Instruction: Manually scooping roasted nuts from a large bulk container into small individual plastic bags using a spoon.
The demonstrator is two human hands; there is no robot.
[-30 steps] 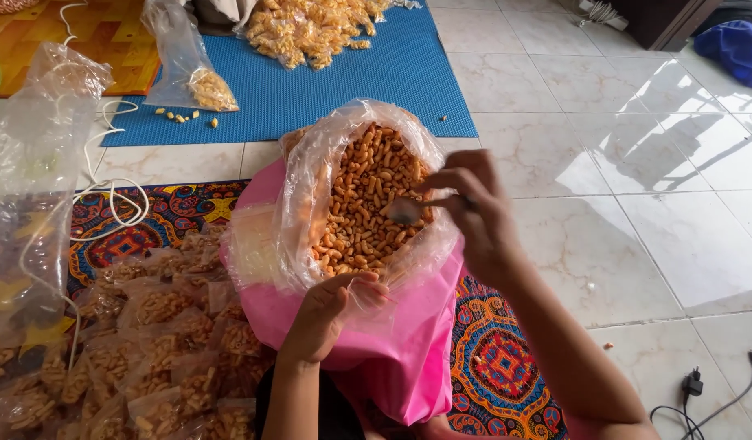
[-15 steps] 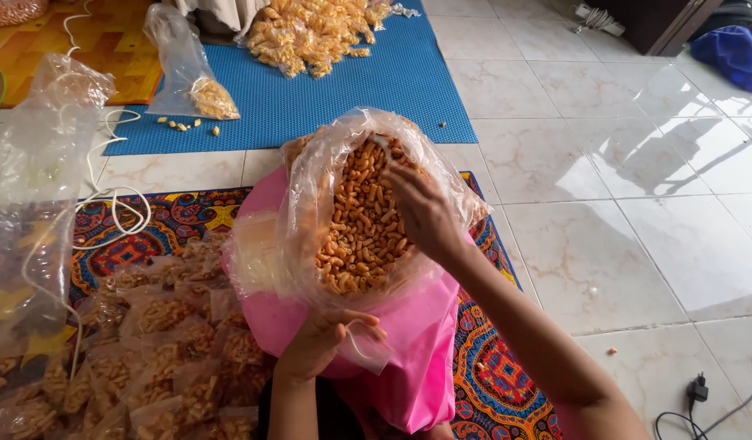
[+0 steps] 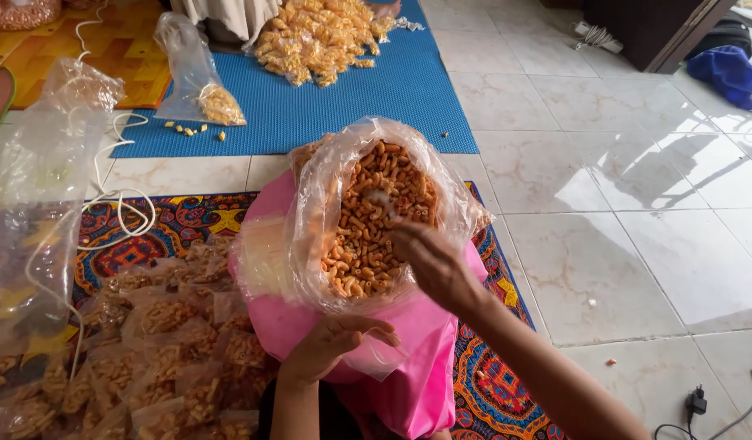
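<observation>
A big clear bag point(image 3: 311, 212) full of orange snack sticks point(image 3: 368, 236) stands open inside a pink bag point(image 3: 425, 367) in front of me. My right hand point(image 3: 431, 262) reaches into its mouth from the near right. Its fingers are closed on a small pale scoop point(image 3: 381, 199) that rests on the snacks. My left hand point(image 3: 333, 346) is below the big bag, against the pink bag. It pinches a small empty clear bag point(image 3: 377, 358) by its edge.
Several small filled snack packets point(image 3: 172, 358) lie heaped on a patterned rug point(image 3: 172, 224) at lower left. A large limp clear bag point(image 3: 34, 204) and a white cord point(image 3: 119, 204) are at left. Beyond is a blue mat point(image 3: 327, 106) with yellow packets point(image 3: 319, 33). White tiles and a black plug point(image 3: 697, 401) are at right.
My right hand moved from the big bag's right rim into its mouth, over the snacks, then drew back toward me. My left hand stayed low with the small bag.
</observation>
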